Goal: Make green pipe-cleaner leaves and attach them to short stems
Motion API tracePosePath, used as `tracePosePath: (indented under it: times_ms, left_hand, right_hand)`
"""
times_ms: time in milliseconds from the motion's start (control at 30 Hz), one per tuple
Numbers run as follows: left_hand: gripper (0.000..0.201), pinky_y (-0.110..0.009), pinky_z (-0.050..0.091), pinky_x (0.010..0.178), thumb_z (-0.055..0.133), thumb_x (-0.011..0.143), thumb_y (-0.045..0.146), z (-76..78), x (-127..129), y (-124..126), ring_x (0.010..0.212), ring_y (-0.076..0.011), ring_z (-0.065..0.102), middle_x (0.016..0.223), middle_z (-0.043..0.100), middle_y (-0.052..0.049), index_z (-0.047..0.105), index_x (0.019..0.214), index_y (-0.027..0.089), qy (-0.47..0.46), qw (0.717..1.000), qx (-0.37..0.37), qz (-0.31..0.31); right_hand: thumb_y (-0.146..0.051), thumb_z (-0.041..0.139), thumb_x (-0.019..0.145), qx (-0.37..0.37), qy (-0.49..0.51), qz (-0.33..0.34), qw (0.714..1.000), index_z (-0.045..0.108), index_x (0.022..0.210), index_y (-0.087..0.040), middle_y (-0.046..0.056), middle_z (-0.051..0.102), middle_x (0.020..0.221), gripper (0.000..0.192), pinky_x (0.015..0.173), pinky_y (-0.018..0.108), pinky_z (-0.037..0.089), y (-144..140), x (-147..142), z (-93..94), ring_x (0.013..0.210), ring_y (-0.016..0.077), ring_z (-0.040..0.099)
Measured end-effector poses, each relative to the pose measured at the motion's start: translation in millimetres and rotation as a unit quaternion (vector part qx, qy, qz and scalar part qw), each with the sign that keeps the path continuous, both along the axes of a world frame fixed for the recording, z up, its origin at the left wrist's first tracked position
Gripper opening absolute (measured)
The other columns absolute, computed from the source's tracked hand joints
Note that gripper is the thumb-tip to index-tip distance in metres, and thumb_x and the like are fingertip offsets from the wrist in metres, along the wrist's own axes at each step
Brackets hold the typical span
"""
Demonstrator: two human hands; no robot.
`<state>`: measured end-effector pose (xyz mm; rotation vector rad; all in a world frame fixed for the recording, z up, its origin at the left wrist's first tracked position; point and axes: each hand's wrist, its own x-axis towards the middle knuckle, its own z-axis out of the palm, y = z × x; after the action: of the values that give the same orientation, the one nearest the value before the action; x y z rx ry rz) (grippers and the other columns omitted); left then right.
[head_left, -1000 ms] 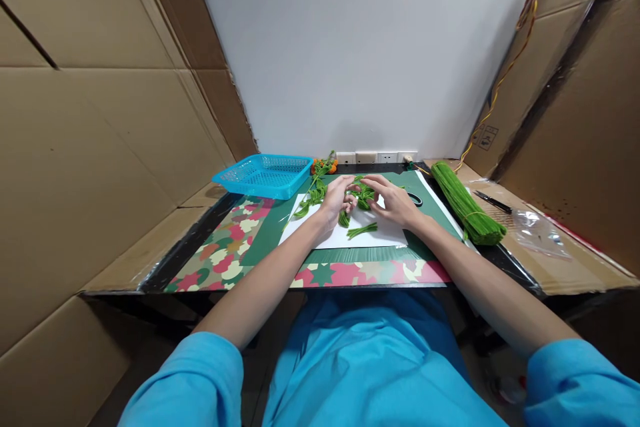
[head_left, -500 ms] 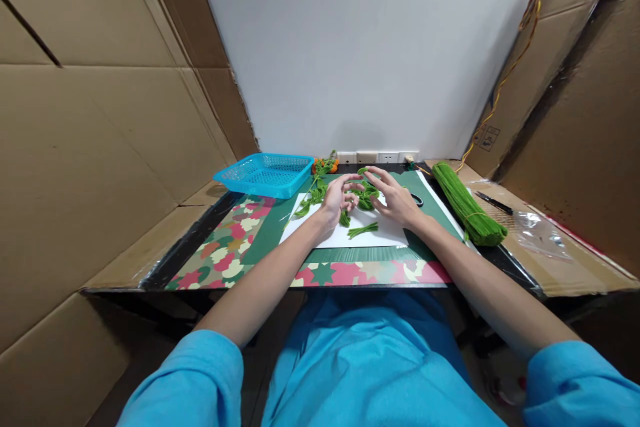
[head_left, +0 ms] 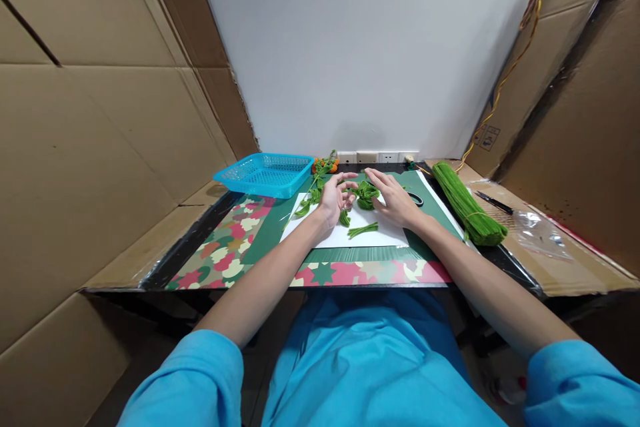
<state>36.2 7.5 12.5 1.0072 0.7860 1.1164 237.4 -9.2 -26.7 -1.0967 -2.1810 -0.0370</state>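
My left hand (head_left: pixel 335 200) is held over the white paper (head_left: pixel 330 238), palm turned inward. Its fingers are loosely curled and apart, and I see nothing between them. Opposite it, my right hand (head_left: pixel 393 200) has its fingers stretched toward the left, with a small green bit of pipe cleaner (head_left: pixel 367 174) at the fingertips. Between and below the hands lies a green coiled pipe-cleaner cluster (head_left: pixel 367 195). A small curled green piece (head_left: pixel 345 218) rests near my left wrist. Several short cut green pipe cleaners (head_left: pixel 363 230) are on the paper in front.
A blue plastic basket (head_left: pixel 270 175) stands at the back left, beside orange and green pipe-cleaner pieces (head_left: pixel 326 165). Scissors' black handle (head_left: pixel 416 199) shows past my right hand. Rightward lie a thick green pipe-cleaner bundle (head_left: pixel 470 205), a black-handled tool (head_left: pixel 495 203) and a plastic bag (head_left: pixel 540 233).
My hands have drawn slightly apart, the left one moving a little left. The green loop seen between the fingertips earlier now shows only as a small bit at my right fingertips.
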Motion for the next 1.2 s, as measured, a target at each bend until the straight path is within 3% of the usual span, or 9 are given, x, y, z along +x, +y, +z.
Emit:
tracePosePath:
  times_ms: [467, 567, 700, 867, 967, 1067, 1200]
  left_hand:
    - [0.022, -0.022, 0.024, 0.041, 0.064, 0.08, 0.035, -4.2, 2, 1, 0.044, -0.0072, 0.042, 0.074, 0.06, 0.0, 0.069, 0.095, 0.019, 0.025, 0.999, 0.01, 0.025]
    - [0.02, -0.022, 0.024, 0.041, 0.067, 0.078, 0.033, -2.3, 3, -1, 0.043, -0.0068, 0.043, 0.073, 0.061, 0.001, 0.069, 0.092, 0.019, 0.03, 0.999, 0.006, 0.028]
    - [0.016, -0.021, 0.024, 0.04, 0.069, 0.079, 0.03, -0.3, 4, -3, 0.042, -0.0063, 0.043, 0.07, 0.06, 0.001, 0.069, 0.087, 0.017, 0.035, 0.999, -0.002, 0.035]
    - [0.014, -0.02, 0.023, 0.038, 0.069, 0.078, 0.028, -0.6, 5, -3, 0.041, -0.0057, 0.043, 0.068, 0.059, 0.002, 0.069, 0.085, 0.016, 0.039, 0.999, -0.005, 0.032]
    - [0.013, -0.02, 0.024, 0.037, 0.069, 0.078, 0.027, -0.4, 5, -3, 0.04, -0.0052, 0.044, 0.068, 0.058, 0.002, 0.069, 0.084, 0.015, 0.039, 0.999, -0.009, 0.029]
    - [0.012, -0.02, 0.024, 0.037, 0.069, 0.078, 0.025, 0.5, 5, -5, 0.04, -0.0051, 0.044, 0.067, 0.058, 0.002, 0.069, 0.083, 0.014, 0.041, 0.999, -0.009, 0.027]
    - [0.011, -0.019, 0.024, 0.037, 0.069, 0.078, 0.025, 1.9, 6, -6, 0.04, -0.005, 0.044, 0.067, 0.059, 0.001, 0.069, 0.081, 0.014, 0.045, 0.999, -0.009, 0.022]
  right_hand:
    - [-0.021, 0.052, 0.096, -0.029, -0.036, -0.013, 0.999, 0.019, 0.173, -0.025, 0.011, 0.047, 0.167, 0.084, 0.112, 0.055, 0.046, -3, -1, -0.5, 0.136, 0.0364, 0.051]
    - [-0.023, 0.053, 0.096, -0.035, -0.041, -0.07, 0.996, 0.029, 0.17, -0.024, 0.013, 0.049, 0.166, 0.079, 0.112, 0.057, 0.043, 0, 0, -2.1, 0.137, 0.0378, 0.052]
    - [-0.037, 0.043, 0.105, -0.059, 0.011, -0.171, 0.983, 0.049, 0.158, -0.019, 0.017, 0.058, 0.158, 0.057, 0.114, 0.06, 0.039, 13, 7, -8.1, 0.138, 0.0384, 0.053]
    - [-0.043, 0.045, 0.104, -0.009, 0.019, -0.338, 0.941, 0.066, 0.135, -0.011, 0.027, 0.056, 0.154, 0.049, 0.114, 0.065, 0.033, 26, 33, -16.3, 0.139, 0.0436, 0.048]
    - [-0.038, 0.051, 0.099, -0.028, -0.014, -0.405, 0.914, 0.067, 0.129, -0.007, 0.029, 0.055, 0.151, 0.046, 0.112, 0.067, 0.031, 25, 51, -16.5, 0.138, 0.0459, 0.046]
    - [-0.035, 0.054, 0.095, -0.057, -0.039, -0.44, 0.895, 0.064, 0.13, -0.006, 0.03, 0.056, 0.146, 0.047, 0.111, 0.067, 0.03, 21, 62, -13.2, 0.135, 0.0458, 0.047]
    - [-0.034, 0.053, 0.096, -0.061, -0.059, -0.442, 0.893, 0.066, 0.129, -0.004, 0.029, 0.06, 0.139, 0.046, 0.107, 0.059, 0.036, 16, 62, -7.2, 0.13, 0.0446, 0.051]
